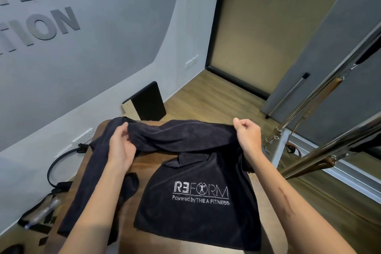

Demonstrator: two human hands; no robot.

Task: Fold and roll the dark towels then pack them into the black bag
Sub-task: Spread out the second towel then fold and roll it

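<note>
Dark terry towel (pixel 181 136) hangs above the brown wooden desk (pixel 148 161), left hand (pixel 121 146) and right hand (pixel 248 136) pinching its upper edge; a second printed towel (pixel 198 212) seemingly lies beneath.

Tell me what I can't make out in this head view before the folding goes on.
- Wall lettering: cut off by the left edge.
- Far half of the table: covered by the towel that the left hand and right hand hold up.
- Printed cloth: bag or towel, cannot tell.
- Floor items at lower left: blurred.
</note>
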